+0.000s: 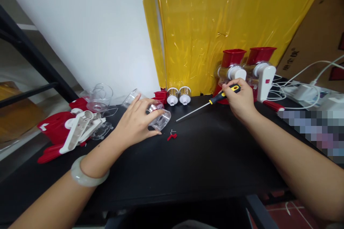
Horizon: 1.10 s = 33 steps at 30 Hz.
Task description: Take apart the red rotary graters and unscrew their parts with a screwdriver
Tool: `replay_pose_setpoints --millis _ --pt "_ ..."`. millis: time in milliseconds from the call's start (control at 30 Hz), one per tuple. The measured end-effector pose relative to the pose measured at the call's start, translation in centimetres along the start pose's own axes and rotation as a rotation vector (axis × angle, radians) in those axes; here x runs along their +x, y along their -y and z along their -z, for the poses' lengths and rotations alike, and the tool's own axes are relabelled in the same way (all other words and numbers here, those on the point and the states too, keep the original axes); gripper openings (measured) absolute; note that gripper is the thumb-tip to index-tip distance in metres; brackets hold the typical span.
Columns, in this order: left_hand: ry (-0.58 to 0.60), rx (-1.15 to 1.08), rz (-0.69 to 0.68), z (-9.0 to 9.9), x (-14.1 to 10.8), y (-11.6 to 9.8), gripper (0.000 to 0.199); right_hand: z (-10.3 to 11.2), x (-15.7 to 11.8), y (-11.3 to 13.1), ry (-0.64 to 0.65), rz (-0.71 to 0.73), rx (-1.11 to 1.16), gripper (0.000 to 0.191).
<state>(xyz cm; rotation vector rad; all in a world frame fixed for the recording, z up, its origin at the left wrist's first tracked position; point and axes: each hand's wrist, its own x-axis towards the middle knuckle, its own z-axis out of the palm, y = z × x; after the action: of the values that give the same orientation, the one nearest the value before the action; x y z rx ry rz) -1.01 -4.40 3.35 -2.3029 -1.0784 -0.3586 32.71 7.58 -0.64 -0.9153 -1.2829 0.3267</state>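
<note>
My right hand [238,94] is closed round the black and yellow handle of a screwdriver [197,110]. Its long shaft slants down to the left, with the tip close to the black tabletop. My left hand [139,120], a pale bangle on its wrist, grips a clear plastic housing [162,118] that lies on its side; the fingers hide part of it. Just right of that housing are small red plastic pieces [172,136] and a couple of thin screws [172,131] on the table.
Two grater drums [178,96] and red parts [160,96] stand by the wall. Assembled red and white rotary graters [266,68] are at back right, beside white cables [281,94]. Red bases [57,125], white crank handles [76,132] and clear housings [100,96] lie at left.
</note>
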Motion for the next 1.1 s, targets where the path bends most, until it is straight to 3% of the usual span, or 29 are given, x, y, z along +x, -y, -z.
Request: replay_pose_setpoints --millis 200,333,500,1100 --pt "-0.014 -0.002 0.009 0.2 -0.1 0.3 0.058 -0.1 0.0 -0.2 -0.019 -0.014 -0.01 0.017" --pt "-0.129 0.065 0.068 0.7 -0.3 0.8 0.057 -0.1 0.0 -0.1 -0.02 -0.003 -0.024 0.018" --pt "0.0 0.071 -0.109 1.1 0.0 0.8 0.055 -0.1 -0.1 -0.2 -0.014 -0.014 -0.044 0.018" --pt "0.05 0.001 -0.104 0.3 0.4 0.7 0.057 -0.1 -0.1 0.2 -0.001 -0.022 0.0 0.016"
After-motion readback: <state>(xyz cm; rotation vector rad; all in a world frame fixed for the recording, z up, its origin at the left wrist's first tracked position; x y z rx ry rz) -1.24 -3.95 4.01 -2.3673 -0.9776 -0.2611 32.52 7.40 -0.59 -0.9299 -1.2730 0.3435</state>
